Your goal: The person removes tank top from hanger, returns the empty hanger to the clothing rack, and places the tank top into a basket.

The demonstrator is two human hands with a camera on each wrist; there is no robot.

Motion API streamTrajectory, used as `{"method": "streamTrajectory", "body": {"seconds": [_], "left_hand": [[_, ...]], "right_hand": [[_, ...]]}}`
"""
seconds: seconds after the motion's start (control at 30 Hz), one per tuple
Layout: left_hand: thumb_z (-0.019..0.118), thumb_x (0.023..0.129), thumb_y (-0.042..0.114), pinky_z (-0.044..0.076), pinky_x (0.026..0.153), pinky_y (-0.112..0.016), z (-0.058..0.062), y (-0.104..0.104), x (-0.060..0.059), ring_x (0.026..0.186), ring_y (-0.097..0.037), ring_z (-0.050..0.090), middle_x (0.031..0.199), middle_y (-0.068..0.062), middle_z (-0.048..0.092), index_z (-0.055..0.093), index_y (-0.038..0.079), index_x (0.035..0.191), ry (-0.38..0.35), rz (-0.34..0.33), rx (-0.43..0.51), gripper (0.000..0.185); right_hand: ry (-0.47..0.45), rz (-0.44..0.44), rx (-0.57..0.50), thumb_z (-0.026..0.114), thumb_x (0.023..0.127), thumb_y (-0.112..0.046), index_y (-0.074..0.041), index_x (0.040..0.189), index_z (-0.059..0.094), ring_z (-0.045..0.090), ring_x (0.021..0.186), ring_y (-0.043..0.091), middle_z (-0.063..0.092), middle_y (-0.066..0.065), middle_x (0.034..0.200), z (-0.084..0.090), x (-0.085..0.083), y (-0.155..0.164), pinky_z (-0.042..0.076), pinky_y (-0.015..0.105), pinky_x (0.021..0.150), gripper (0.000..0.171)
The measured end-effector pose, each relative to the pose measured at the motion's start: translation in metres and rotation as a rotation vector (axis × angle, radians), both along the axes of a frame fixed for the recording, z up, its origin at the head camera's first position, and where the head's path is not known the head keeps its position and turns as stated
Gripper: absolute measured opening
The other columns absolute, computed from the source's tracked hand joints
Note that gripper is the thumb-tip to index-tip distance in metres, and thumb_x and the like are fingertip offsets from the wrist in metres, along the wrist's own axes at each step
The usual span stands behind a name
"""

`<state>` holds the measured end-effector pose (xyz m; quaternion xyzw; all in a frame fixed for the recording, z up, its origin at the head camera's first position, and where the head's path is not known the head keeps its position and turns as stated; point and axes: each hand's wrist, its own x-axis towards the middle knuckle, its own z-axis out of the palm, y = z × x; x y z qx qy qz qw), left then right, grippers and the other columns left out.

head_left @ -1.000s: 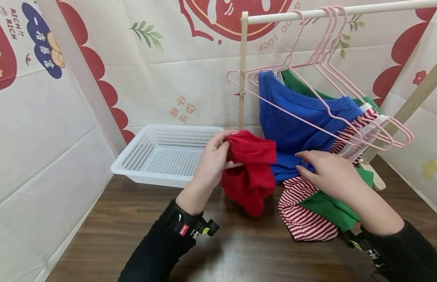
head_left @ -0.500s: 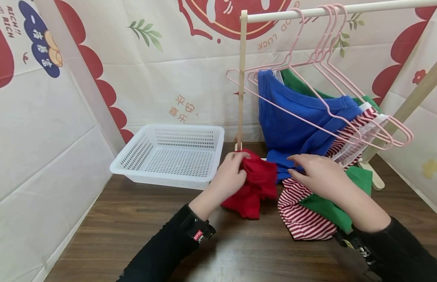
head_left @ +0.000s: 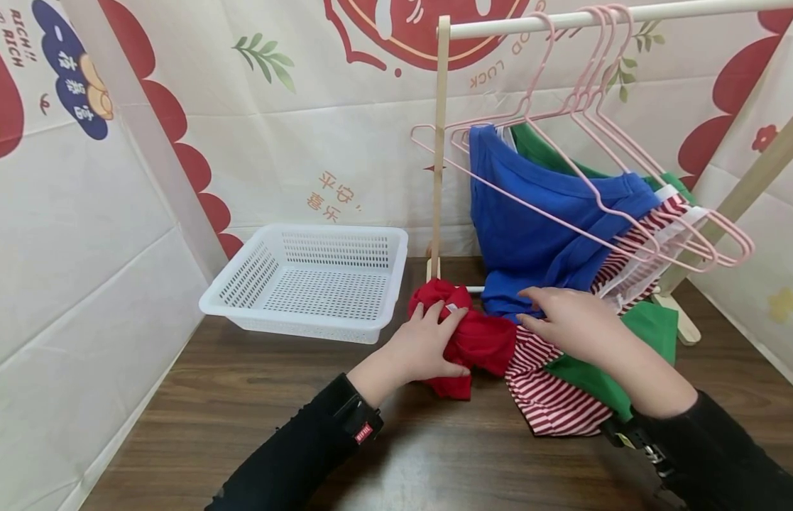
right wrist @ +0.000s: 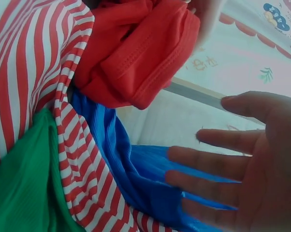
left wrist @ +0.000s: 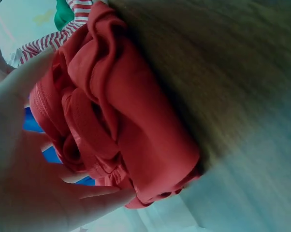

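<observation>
At the head view's centre, the left hand (head_left: 424, 348) touches red cloth (head_left: 487, 341), fingers spread; only the right wrist view shows the right hand (right wrist: 271, 169) with all fingers, straight and empty.

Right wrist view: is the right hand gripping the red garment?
No, the right hand has its fingers extended, with a visible gap between it and the red garment.

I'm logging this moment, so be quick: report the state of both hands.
Left hand: open, fingers spread against the red garment.
Right hand: open, holding nothing, near the blue garment.
</observation>
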<state>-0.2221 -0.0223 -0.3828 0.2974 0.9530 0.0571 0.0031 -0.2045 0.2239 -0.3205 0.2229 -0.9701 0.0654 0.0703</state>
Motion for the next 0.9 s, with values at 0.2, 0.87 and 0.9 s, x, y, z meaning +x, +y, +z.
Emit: {"method": "streamTrajectory", "body": {"seconds": [0.2,0.87,0.9], "left_hand": [[0.082,0.067,0.056,0.049,0.093,-0.049,-0.007,0.003,-0.001,0.133,-0.049,0.034,0.153,-0.017,0.028,0.023,0.021,0.155,-0.042,-0.01,-0.137,0.112],[0.074,0.084,0.017,0.053,0.078,-0.029,0.004,-0.005,-0.002,0.09,-0.019,0.06,0.112,-0.008,0.059,0.057,0.018,0.129,0.139,-0.15,0.053,0.047],[0.073,0.085,0.016,0.053,0.078,-0.029,0.005,-0.006,-0.001,0.09,-0.018,0.06,0.112,-0.008,0.059,0.058,0.018,0.128,0.157,-0.15,0.086,0.046]], "right_hand": [[0.006,0.023,0.046,0.064,0.093,-0.033,-0.002,0.127,0.061,0.063,0.103,0.038,0.067,0.02,0.114,-0.007,0.001,-0.004,0.045,0.058,0.087,0.047],[0.059,0.027,0.018,0.065,0.092,-0.03,-0.003,0.127,0.062,0.06,0.107,0.04,0.065,0.021,0.117,-0.005,0.01,-0.007,0.042,0.06,0.091,0.045],[0.062,0.03,0.008,0.065,0.092,-0.029,-0.003,0.127,0.062,0.06,0.107,0.04,0.065,0.021,0.117,-0.004,0.01,-0.005,0.042,0.06,0.09,0.044]]}}
